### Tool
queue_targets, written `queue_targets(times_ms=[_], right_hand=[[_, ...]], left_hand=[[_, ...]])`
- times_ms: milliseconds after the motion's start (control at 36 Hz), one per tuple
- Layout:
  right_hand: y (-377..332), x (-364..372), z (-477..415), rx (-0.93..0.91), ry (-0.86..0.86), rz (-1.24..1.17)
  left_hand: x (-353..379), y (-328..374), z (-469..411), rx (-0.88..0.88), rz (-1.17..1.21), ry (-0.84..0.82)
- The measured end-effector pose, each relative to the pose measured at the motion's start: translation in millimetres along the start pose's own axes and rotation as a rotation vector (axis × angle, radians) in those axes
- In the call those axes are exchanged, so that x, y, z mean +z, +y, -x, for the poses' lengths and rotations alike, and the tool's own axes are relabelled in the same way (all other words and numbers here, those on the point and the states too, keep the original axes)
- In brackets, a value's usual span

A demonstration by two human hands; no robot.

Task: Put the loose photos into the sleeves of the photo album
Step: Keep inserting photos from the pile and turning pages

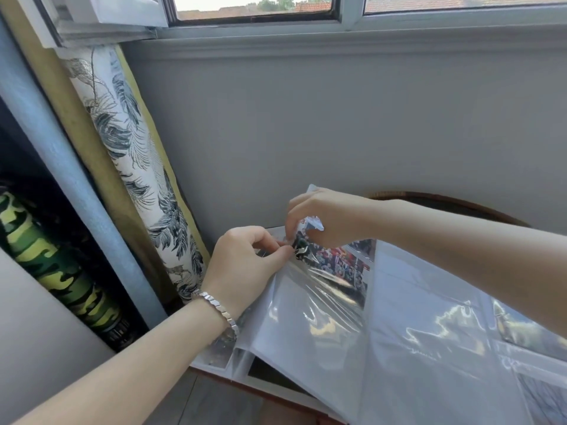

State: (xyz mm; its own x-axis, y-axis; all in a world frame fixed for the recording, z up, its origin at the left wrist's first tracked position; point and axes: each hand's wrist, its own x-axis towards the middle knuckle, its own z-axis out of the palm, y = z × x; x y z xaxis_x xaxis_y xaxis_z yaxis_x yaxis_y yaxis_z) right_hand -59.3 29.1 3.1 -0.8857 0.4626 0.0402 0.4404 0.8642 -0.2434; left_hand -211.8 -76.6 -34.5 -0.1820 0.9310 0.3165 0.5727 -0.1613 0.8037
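Album (414, 317) – grey wall (306, 118), window (251, 4)

Both forearms reach forward; left hand (242, 265) and right hand (325, 219) meet, each fingertip grip pinched closed.

Counts — 2 hands: left hand (242, 265) and right hand (325, 216). 1 photo album (399, 348), open. 1 loose photo (313, 223) pinched btwn the fingers. Approx. 1 crowd photo (343, 265) clearly sleeved; a few more pics at the pg edges — no. unclear. 1 bracelet (214, 308). 1 leaf-print curtain (138, 167). 1 camo roll (58, 268). 1 window (260, 7).
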Motion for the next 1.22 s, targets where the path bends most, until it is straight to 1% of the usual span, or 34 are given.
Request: queue_targets(times_ms=[167, 278, 361, 500, 583, 639, 722, 833, 917, 972, 1028, 1111, 1167, 1222], right_hand=[[0.3, 3.5, 4.8, 0.012, 0.024, -0.049], [-1.6, -2.3, 0.0, 0.031, -0.033, 0.054], [-2.2, -1.5, -4.2, 0.042, -0.054, 0.025], [-1.9, 2.0, -1.3, 0.049, -0.025, -0.019], [-4.2, 3.0, -1.0, 0.081, -0.054, 0.014], [-4.2, 4.5, 0.4, 0.049, -0.051, 0.052], [-3.5, 11.3, 5.1, -0.027, 0.038, 0.077], [-0.2, 25.1, 15.9, -0.023, 0.107, 0.063], [0.6, 31.2, 29.2, -0.018, 0.279, 0.044], [1.6, 34.6, 45.5, -0.019, 0.401, 0.024], [4.4, 37.5, 71.4, 0.036, 0.443, 0.013], [9.3, 38.8, 122.3, 0.208, 0.369, 0.017], [16.1, 38.0, 162.4, 0.386, 0.299, 0.021], [20.4, 34.1, 199.1, 0.61, 0.233, -0.011]], left_hand=[[0.8, 2.1, 0.8, -0.014, 0.021, -0.048], [-0.6, 4.4, -0.4, -0.019, -0.011, -0.033], [-1.3, 4.0, 0.0, -0.021, -0.023, -0.018], [-1.6, 0.8, 1.4, -0.015, -0.093, -0.008], [-0.4, -1.1, 0.1, -0.029, -0.087, -0.005], [0.1, -1.0, -0.4, -0.025, -0.08, 0.003], [-1.3, -1.9, -0.4, -0.022, -0.059, 0.005], [-3.3, -6.7, 0.2, -0.046, -0.122, -0.024], [-4.5, -4.5, -1.3, -0.059, -0.261, -0.068], [-4.5, 1.5, -1.6, -0.029, -0.359, -0.102], [-1.6, 9.1, -1.9, 0.039, -0.436, -0.127], [8.6, 24.8, -4.1, 0.177, -0.458, -0.166], [21.1, 42.1, -3.6, 0.264, -0.41, -0.2], [34.2, 61.4, 0.2, 0.289, -0.348, -0.281]])
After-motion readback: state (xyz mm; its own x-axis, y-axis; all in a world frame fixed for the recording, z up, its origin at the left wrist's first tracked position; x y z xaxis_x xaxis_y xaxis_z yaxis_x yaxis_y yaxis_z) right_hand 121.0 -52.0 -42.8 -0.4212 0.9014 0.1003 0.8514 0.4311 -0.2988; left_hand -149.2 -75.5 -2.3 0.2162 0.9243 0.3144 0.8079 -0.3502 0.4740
